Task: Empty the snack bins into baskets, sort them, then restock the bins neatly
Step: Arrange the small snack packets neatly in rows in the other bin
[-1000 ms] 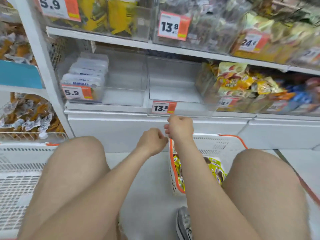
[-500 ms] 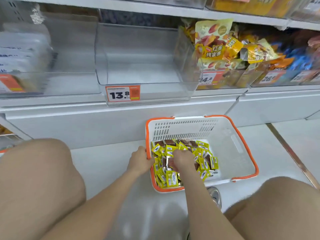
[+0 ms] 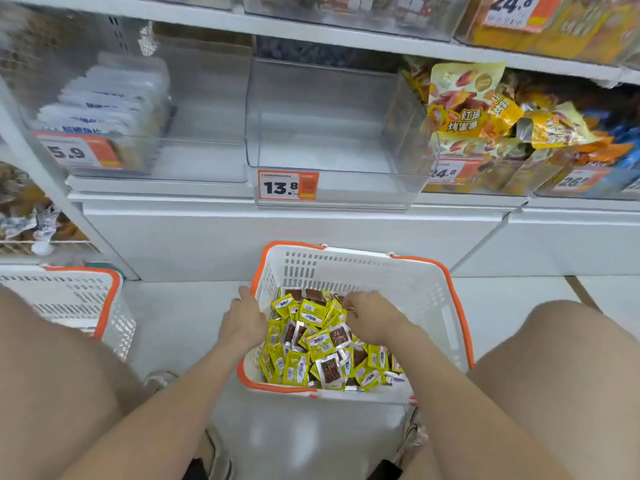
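Small snack packets (image 3: 322,344) are heaped in the basket (image 3: 415,296), its rim gripped by the left hand (image 3: 244,320). The right hand (image 3: 372,315) is curled among them; a hold cannot be confirmed. Light and slippery, they are probably best gathered by handfuls.
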Tool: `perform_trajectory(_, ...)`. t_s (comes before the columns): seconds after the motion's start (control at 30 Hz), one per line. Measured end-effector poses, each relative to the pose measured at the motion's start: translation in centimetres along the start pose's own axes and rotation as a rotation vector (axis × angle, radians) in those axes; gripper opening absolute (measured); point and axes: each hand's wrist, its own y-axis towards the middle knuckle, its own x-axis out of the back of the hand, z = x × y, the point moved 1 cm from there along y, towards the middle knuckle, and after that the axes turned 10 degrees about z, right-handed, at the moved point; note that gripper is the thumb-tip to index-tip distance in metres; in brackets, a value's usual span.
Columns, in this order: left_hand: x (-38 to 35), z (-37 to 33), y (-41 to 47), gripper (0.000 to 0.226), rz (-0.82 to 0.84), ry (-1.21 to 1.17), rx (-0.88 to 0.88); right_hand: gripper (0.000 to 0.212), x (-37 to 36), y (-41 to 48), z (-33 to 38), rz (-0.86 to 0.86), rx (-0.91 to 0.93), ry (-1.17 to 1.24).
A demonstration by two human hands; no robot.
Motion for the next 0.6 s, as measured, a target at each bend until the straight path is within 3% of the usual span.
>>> perform_trajectory(0.1, 1.6, 3.7, -1.0, 0.044, -0.051, -0.009, 0.077, 0.033, -1.8, -0.1, 2.7, 0.079, 0.018, -0.076)
perform_trajectory(0.27, 4.3, 8.2, -0.7, 0.072, -0.061, 0.026, 0.165, 0.033, -3.5, 0.6, 6.3, 0.112, 0.061, -0.005)
perform_trajectory(0.33, 4.4, 8.7, -0.3, 0.068, -0.091, 0.179, 0.201, 0.032, -4.3, 1.3, 6.9, 0.129, 0.062, -0.002)
perform_trajectory(0.43, 4.1, 6.6, -0.2, 0.049, -0.240, 0.496, 0.032, 0.024, -5.4, 2.7, 6.6, 0.129, 0.048, 0.003)
perform_trajectory(0.5, 2.9, 5.3, 1.0, 0.039, -0.152, 0.498, -0.106, 0.010, -6.3, 4.0, 6.0, 0.152, 0.004, 0.006)
perform_trajectory(0.6, 0.4, 4.7, 3.7, 0.040, 0.074, 0.359, -0.132, 0.029, -7.9, 6.9, 4.9, 0.204, -0.093, 0.020)
